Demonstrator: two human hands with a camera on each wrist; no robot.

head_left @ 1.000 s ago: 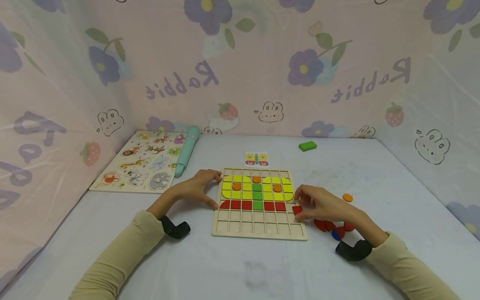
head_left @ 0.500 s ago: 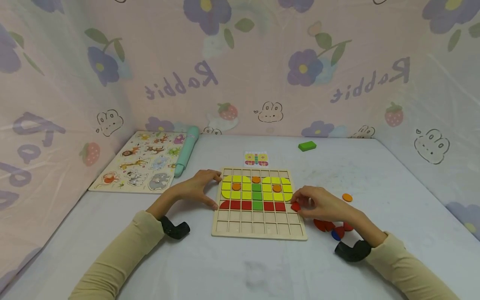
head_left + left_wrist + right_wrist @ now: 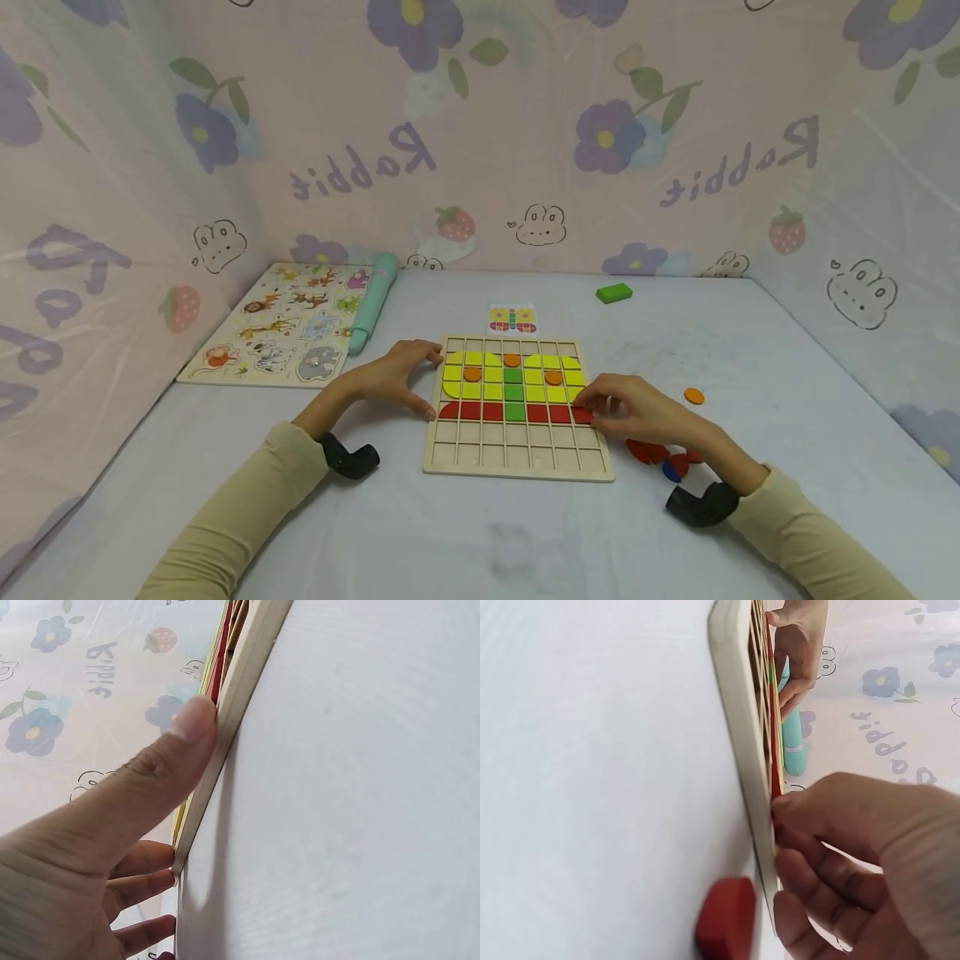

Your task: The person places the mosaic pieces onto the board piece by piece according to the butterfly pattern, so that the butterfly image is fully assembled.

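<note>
A wooden grid board (image 3: 480, 454) lies on the table, its cells partly filled with yellow, green, red and orange pieces that form a butterfly-like pattern. My left hand (image 3: 393, 375) rests along the board's left edge; in the left wrist view the thumb (image 3: 196, 720) presses the rim and the fingers are spread. At the right end of the red row, my right hand (image 3: 637, 407) pinches a red puzzle piece (image 3: 582, 415) with thumb and fingers, low over its cell. In the right wrist view the fingers mostly hide that piece.
Loose red pieces (image 3: 647, 452) and a blue piece (image 3: 672, 472) lie beneath the right wrist, an orange disc (image 3: 694, 396) beyond. A pattern card (image 3: 513, 318) sits behind the board. Farther off are a green block (image 3: 615, 292), an animal puzzle (image 3: 258, 333) and a teal stick-like object (image 3: 375, 300).
My right hand has moved slightly left, bringing the red piece from the board's right edge to the last cell of the red row and turning it flat. The left hand stays put.
</note>
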